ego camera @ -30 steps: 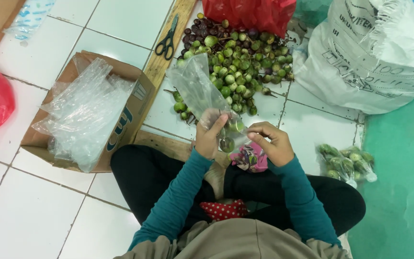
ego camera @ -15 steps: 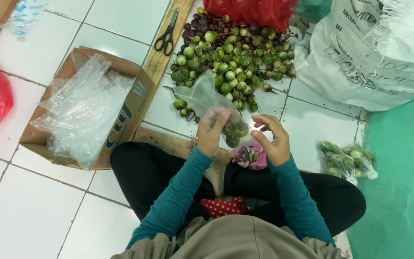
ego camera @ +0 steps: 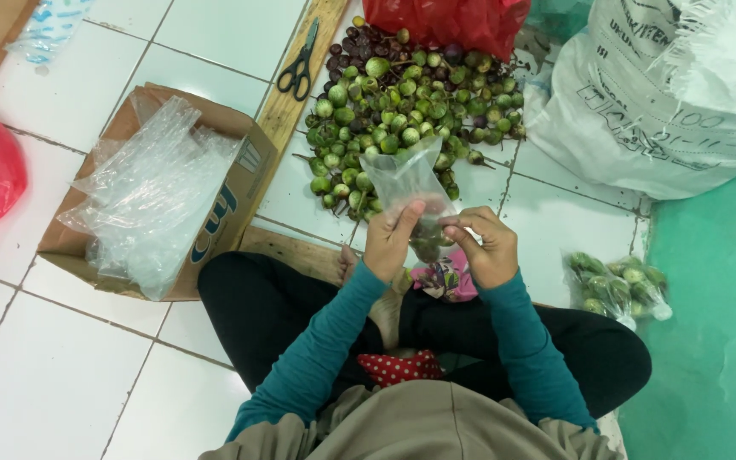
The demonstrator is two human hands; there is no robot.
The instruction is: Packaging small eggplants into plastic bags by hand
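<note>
I sat cross-legged on the white tiled floor [ego camera: 87, 375], and both my hands were up at the middle of the frame, working one small clear plastic bag [ego camera: 406, 183]. My left hand [ego camera: 392, 241] pinched the bag's lower part between thumb and fingers, clenched on the plastic; my right hand [ego camera: 485, 247] gripped the same bag from the other side, fingers curled in toward the left. A few small round green fruits sat in the bottom of that bag, half hidden behind my fingers — how many, I could not tell.

Just above my hands, in the upper middle of the frame, lay the loose pile of green and purple fruits [ego camera: 402, 111] on the tiles, with a red plastic bag [ego camera: 449, 21] at its top edge. A pair of scissors [ego camera: 300, 64] rested on a wooden plank [ego camera: 287, 102] left of the pile. Further left, a cardboard box [ego camera: 232, 204] held a heap of empty clear bags [ego camera: 151, 196]. At the right a filled bag of fruits [ego camera: 615, 285] lay by the green floor edge — beneath a big white sack [ego camera: 666, 94].
</note>
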